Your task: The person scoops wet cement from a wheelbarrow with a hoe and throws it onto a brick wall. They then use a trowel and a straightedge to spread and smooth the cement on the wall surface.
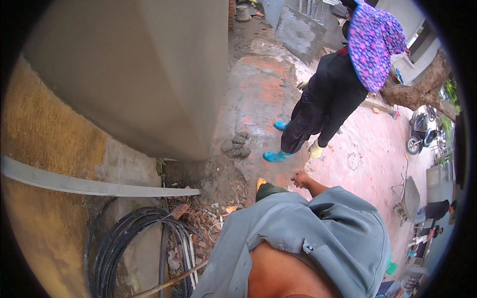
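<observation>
My right hand [299, 180] hangs beside my grey-blue shirt [343, 223], its fingers loosely apart and holding nothing I can see. My left hand is not in view. The yellow tip of a shoe [260, 183] shows below my dark trouser leg. Just ahead, a co-worker [323, 99] in dark clothes, blue boots and pale gloves stands on the paved ground. A purple floral sun hat [376, 44] covers that person's head. Left of the blue boots lies a small heap of wet grey mortar [237, 145].
A smooth grey plastered wall [129, 74] rises at the left. Below it are a pale strip [89, 185], a coil of black hose [134, 233], a wooden stick [169, 280] and rubble [203, 223]. At the right are a tree trunk [415, 94], a scooter [421, 131] and a wheelbarrow [410, 198].
</observation>
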Motion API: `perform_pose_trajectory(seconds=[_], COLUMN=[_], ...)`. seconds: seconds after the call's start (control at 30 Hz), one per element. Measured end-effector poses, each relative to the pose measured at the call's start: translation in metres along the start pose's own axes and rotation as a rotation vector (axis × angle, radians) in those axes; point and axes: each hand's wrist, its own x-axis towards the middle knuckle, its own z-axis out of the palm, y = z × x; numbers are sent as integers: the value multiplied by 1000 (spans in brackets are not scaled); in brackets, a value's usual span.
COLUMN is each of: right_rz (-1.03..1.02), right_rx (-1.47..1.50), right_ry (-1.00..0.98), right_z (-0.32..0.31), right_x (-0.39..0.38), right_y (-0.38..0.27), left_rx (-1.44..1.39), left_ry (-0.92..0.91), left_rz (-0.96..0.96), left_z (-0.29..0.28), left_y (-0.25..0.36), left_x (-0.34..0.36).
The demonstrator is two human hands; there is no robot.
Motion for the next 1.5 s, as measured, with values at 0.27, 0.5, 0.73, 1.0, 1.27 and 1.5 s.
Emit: perform_pose_trajectory(seconds=[0.27, 0.5, 0.73, 1.0, 1.27, 1.5], right_rz=[-59, -71, -54, -278, -354, -218], right_rx=[-46, -49, -21, 109, 235, 196], right_ry=[224, 231, 142, 294, 417, 395], right_z=[20, -2, -78, -200, -287, -340], right_x=[-2, 15, 63, 101, 111, 185], right_y=[-52, -78, -97, -149, -190, -215], left_rx=[266, 480, 105, -839, -737, -537], left_ry=[-20, -1178, -2091, -2275, -2092, -1638], left_rz=[-116, 401, 220, 45, 727, 2066], left_z=[-79, -103, -176, -229, -251, -257], left_y=[76, 88, 229, 501, 694, 854], left_x=[-78, -277, -393, -442, -506, -553])
